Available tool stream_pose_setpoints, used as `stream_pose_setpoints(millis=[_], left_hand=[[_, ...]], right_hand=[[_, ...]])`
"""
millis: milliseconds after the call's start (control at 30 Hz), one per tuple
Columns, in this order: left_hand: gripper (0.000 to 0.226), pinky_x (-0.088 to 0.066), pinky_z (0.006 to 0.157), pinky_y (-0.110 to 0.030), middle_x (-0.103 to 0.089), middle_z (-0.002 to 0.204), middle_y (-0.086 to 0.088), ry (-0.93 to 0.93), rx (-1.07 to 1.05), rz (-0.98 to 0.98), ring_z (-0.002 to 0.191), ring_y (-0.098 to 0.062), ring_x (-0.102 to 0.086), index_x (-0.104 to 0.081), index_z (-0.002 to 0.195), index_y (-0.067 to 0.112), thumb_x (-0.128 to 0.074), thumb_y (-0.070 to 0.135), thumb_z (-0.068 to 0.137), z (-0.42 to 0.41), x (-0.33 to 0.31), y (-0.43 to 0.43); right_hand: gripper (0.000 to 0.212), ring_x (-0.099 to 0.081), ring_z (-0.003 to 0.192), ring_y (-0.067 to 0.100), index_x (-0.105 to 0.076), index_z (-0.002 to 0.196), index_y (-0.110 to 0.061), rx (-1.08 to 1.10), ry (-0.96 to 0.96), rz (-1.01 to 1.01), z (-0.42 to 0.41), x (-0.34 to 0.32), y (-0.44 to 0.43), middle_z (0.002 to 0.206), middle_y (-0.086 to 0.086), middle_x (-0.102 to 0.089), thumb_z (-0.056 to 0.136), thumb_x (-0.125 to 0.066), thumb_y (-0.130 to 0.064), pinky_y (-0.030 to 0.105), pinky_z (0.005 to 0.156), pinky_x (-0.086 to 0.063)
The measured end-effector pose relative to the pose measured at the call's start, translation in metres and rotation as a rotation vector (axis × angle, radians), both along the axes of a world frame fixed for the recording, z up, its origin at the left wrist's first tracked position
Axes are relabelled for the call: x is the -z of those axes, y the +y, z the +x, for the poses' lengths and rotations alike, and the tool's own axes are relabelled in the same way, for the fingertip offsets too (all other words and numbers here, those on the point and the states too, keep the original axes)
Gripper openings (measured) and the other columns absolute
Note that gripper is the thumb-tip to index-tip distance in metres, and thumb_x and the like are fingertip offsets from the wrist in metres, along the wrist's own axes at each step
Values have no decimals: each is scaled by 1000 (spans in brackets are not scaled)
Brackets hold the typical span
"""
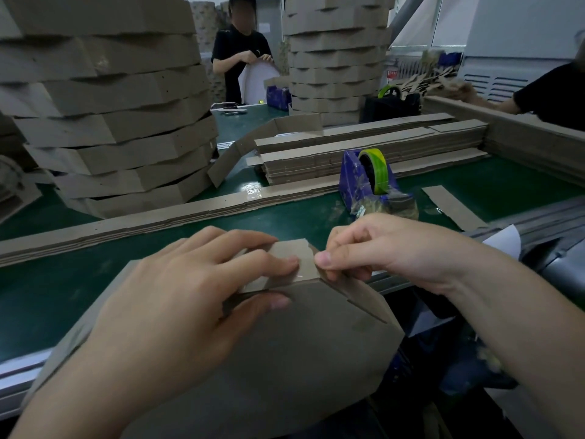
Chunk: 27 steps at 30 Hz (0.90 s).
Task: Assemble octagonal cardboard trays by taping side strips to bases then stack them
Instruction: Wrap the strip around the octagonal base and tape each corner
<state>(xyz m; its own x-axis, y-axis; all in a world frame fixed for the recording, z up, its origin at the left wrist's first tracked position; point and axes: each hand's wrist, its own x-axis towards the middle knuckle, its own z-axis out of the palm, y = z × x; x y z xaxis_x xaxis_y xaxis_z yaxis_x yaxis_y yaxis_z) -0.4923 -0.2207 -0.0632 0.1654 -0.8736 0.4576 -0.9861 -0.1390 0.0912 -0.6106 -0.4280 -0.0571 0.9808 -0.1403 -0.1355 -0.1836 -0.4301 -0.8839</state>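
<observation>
Cardboard tray [285,350] in the making rests at the near edge of the green bench [47,296], in front of and to the left of the blue tape dispenser [368,182], its broad face tilted up toward the camera. Far to the dispenser's left, a tall stack of finished trays [120,128] stands on the bench. A long row of flat strips [158,217] runs from there toward the dispenser's base. In front of that row, the left hand [177,299] clamps the tray's top corner, fingers curled over the side strip [304,255] and thumb pressed on the tray's face. Just in front of the dispenser, the right hand [389,251] pinches the side strip's free edge between thumb and forefinger, the other fingers curled. Whether tape lies in that pinch cannot be told. The dispenser carries a yellow-green roll. Directly behind it lies a pile of more strips [411,144]. To its right, a single loose strip [452,207] lies flat on the bench.
</observation>
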Motion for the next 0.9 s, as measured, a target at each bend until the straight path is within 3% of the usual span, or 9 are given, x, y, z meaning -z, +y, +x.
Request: stream_pose_setpoints(millis=[200,267,400,500,600,667,733,800,900], left_hand=[[31,-56,62,-38,-63,117,21,-33,-15,-14,100,-12,-63,-68,103,38,-47,55,87,-3,1,-4],[32,-56,62,-39,-63,116,20,-32,-17,-23,100,-13,-64,-68,102,37,-47,55,87,-2,0,-3],[31,-56,62,-40,-62,116,21,-11,-11,-48,100,-12,-64,-69,101,37,-48,54,87,0,1,-1],[30,-56,61,-39,-62,116,22,-23,-8,-52,100,-12,-63,-67,102,37,-48,55,87,1,2,-2],[28,-56,62,-39,-60,117,25,4,-10,-61,102,-10,-63,-64,99,38,-48,57,86,2,1,-2],[27,-55,61,-39,-61,116,25,-9,-10,-64,100,-10,-63,-61,96,36,-48,58,86,1,0,-1],[26,-55,59,-37,-61,113,24,-27,-13,-66,97,-11,-63,-58,94,35,-47,58,86,-2,0,-2],[26,-54,59,-34,-62,110,24,-39,-14,-55,95,-11,-64,-56,96,36,-45,58,86,-6,-1,-3],[31,-55,61,-34,-60,114,25,-51,7,-22,97,-11,-64,-56,113,41,-45,55,88,-6,-2,-3]], right_hand=[[38,-43,60,7,-71,56,-29,-21,41,-95,1,0,-5,68,-5,-56,62,-62,-66,26,66,-34],[54,-44,61,9,-68,56,-28,-2,64,-200,3,5,-10,72,0,-54,62,-58,-80,27,66,-34],[76,-39,62,14,-39,56,-23,117,128,-361,4,25,-12,71,3,-40,45,-41,-98,34,65,-28],[75,-44,56,8,-51,59,-19,157,82,-391,-4,30,-21,60,-6,-47,45,-49,-92,31,62,-35],[54,-55,59,3,-69,73,-27,241,-89,-336,-21,21,-42,66,-10,-63,53,-63,-77,23,60,-46],[34,-53,52,4,-71,71,-29,485,-336,-90,-29,17,-61,62,-8,-62,67,-67,-63,18,49,-44],[22,-52,54,4,-69,71,-30,810,-473,-35,-27,21,-85,66,-11,-62,85,-65,-45,19,52,-42],[19,-53,67,8,-67,85,-29,964,-336,-153,-18,31,-105,83,-9,-62,94,-55,-41,25,61,-39],[25,-49,65,14,-65,89,-29,931,-124,-96,-3,43,-117,89,-2,-61,94,-51,-49,29,59,-38]])
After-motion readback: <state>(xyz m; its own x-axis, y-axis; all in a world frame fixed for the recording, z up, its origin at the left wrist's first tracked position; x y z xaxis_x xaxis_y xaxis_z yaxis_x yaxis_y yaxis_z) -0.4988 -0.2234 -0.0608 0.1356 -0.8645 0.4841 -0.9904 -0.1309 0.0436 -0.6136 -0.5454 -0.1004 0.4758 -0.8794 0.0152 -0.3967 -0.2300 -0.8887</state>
